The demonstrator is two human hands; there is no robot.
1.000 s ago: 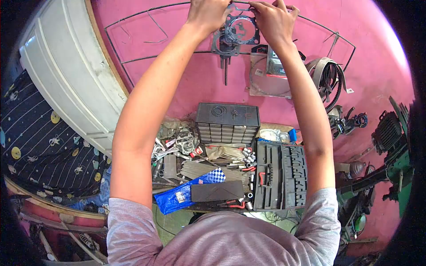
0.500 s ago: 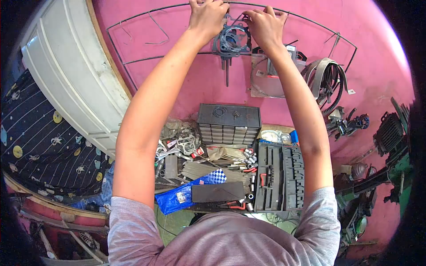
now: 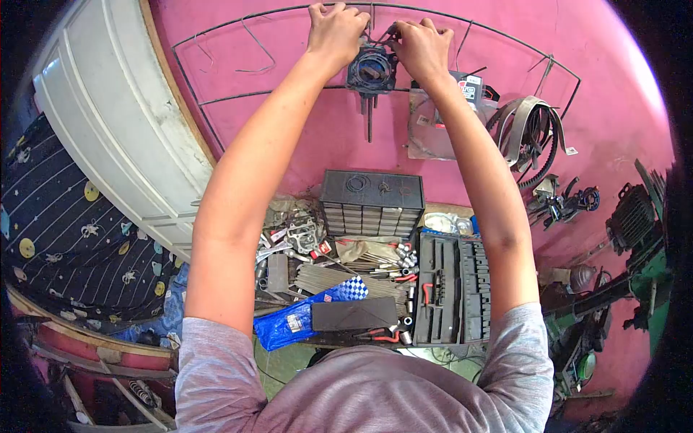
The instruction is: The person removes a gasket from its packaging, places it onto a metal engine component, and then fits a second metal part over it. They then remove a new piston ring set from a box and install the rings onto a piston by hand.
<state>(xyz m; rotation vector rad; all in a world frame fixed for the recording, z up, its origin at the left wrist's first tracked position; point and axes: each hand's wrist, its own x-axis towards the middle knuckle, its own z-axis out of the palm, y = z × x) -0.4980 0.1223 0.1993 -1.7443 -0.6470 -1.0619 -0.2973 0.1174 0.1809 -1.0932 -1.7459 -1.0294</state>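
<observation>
A bundle of dark, ring-centred gaskets (image 3: 372, 71) hangs against the pink wall in the upper middle, with long narrow pieces dangling beneath it. My left hand (image 3: 338, 35) is closed at the bundle's upper left, fingers curled by the wire hook. On the other side, my right hand (image 3: 421, 50) pinches a dark upper part of the same bundle. The fingertips of both hands are partly hidden, so the exact grip does not show. Behind the hands runs a curved wire rack (image 3: 271, 12) with several hooks.
Packaged parts (image 3: 431, 133) and looped belts (image 3: 530, 133) hang to the right. Below stand a small drawer cabinet (image 3: 372, 189), an open black tool case (image 3: 438, 289) and a blue packet (image 3: 289, 325) among loose tools. A white door (image 3: 123, 123) is at left.
Both hands have come down slightly from the rack's top wire. The gaskets between them now lie more closely stacked and face the camera differently.
</observation>
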